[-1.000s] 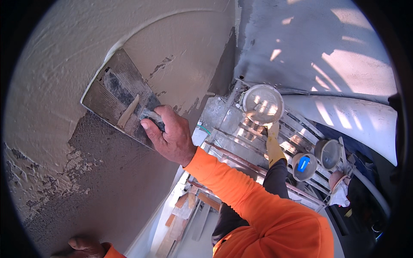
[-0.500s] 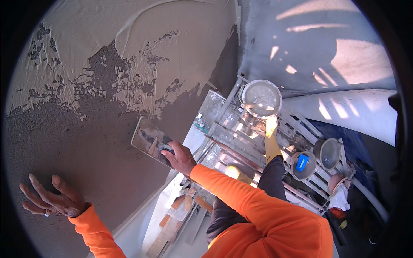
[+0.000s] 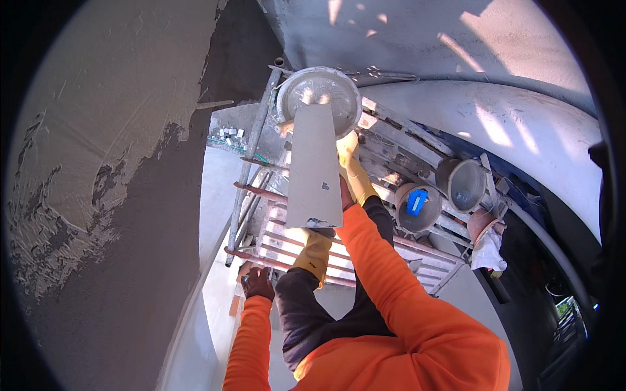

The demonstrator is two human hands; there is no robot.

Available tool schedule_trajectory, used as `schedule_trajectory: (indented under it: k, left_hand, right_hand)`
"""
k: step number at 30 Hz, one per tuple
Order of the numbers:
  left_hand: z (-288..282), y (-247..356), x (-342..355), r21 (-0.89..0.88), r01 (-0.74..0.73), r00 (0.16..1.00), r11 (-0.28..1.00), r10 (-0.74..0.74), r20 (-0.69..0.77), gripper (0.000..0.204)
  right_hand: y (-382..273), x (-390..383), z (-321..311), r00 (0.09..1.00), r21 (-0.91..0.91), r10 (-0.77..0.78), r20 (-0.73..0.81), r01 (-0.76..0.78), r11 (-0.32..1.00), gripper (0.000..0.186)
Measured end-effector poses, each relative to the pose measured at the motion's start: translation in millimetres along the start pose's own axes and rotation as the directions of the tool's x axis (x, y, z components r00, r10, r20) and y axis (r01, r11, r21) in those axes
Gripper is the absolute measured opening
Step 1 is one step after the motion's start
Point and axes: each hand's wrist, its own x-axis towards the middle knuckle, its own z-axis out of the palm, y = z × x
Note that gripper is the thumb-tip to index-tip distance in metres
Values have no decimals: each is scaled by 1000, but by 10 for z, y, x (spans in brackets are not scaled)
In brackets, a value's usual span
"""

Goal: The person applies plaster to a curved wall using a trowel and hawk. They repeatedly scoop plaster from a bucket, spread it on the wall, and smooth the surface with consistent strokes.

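My right hand [image 3: 346, 193] is closed on a plastering trowel, mostly hidden behind its long flat blade [image 3: 315, 166]. The blade's smooth grey face is turned up toward me, and its far end overlaps the near rim of a round bucket [image 3: 282, 101] of wet, pale plaster. Lower down, my left hand [image 3: 257, 284] is beside a rusty scaffold bar [image 3: 261, 260]; its fingers are too dark to tell whether they grip it. Along the left stands a wall [image 3: 140, 260], with cream plaster [image 3: 98, 130] spread over part of its grey-brown surface.
My yellow boots [image 3: 314, 257] are on a slatted platform. Toward the right stand a tub [image 3: 407, 223] with a blue-backed tool [image 3: 417, 202] in it, another grey bucket [image 3: 464, 186] and a white bag [image 3: 489, 253]. A thick white curved form [image 3: 495, 111] runs behind them.
My right hand has carried the trowel from the wall to the bucket, turning its blade face up. My left hand has come off the wall and down beside the scaffold. The view has swung right.
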Motion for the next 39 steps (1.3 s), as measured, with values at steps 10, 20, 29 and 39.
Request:
schedule_trajectory:
  k: [10, 20, 29, 39]
  left_hand:
    - [-1044, 1563, 3723, 340, -77, 888, 937, 220, -404, 57]
    - [-1223, 2300, 4678, 531, -188, 974, 826, 226, -7, 18]
    - [-2117, 1991, 3897, 746, -176, 834, 642, 500, -234, 6]
    - [-1787, 2516, 4187, 552, -180, 978, 814, 89, 188, 16]
  right_hand:
    - [-934, 508, -1007, 946, 23, -171, -274, 184, 983, 38]
    - [-1047, 700, -1114, 948, 39, -152, -281, 169, 985, 39]
    - [-1052, 740, -780, 891, -106, -321, -320, 303, 947, 35]
    - [-1096, 764, -842, 863, -108, -388, -325, 374, 921, 30]
